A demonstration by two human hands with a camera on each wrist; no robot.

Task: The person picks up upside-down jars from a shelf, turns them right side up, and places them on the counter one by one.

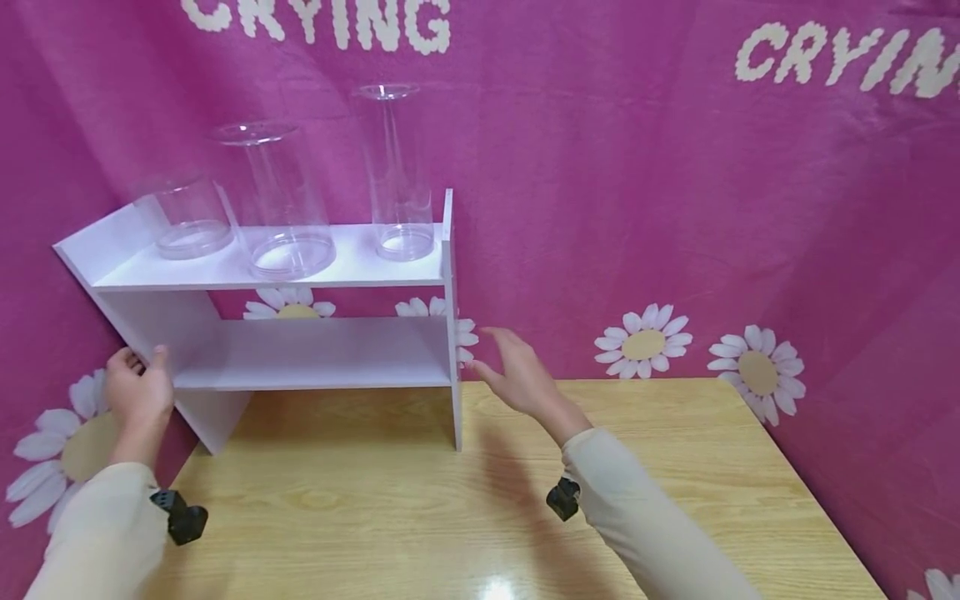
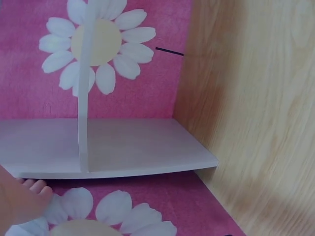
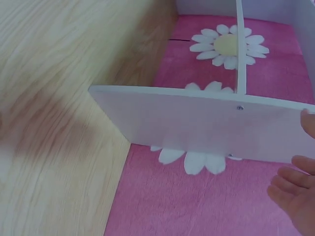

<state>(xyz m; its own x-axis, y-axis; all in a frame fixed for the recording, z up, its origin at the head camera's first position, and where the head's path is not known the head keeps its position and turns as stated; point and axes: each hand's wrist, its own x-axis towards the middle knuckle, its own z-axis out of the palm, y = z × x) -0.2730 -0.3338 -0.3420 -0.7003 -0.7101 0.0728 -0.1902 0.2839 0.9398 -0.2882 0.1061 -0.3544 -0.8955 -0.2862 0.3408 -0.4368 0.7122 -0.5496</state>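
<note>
A white two-tier shelf (image 1: 315, 354) stands on the wooden table against the pink cloth. On its top board are three clear cylinders: a short one (image 1: 193, 242), a wide taller one (image 1: 288, 258) and a narrow tall one (image 1: 403, 242). My left hand (image 1: 140, 392) grips the shelf's left side panel, thumb by the front edge and fingers on the outer face. To the right of the shelf, my right hand (image 1: 517, 375) is held with thumb and fingers spread. In the right wrist view its thumb tip is right at the right panel's (image 3: 197, 123) edge.
The wooden table (image 1: 660, 475) extends forward and to the right of the shelf. Pink cloth (image 1: 600, 208) with daisies and lettering hangs behind and at both sides. A small black camera is strapped at each wrist.
</note>
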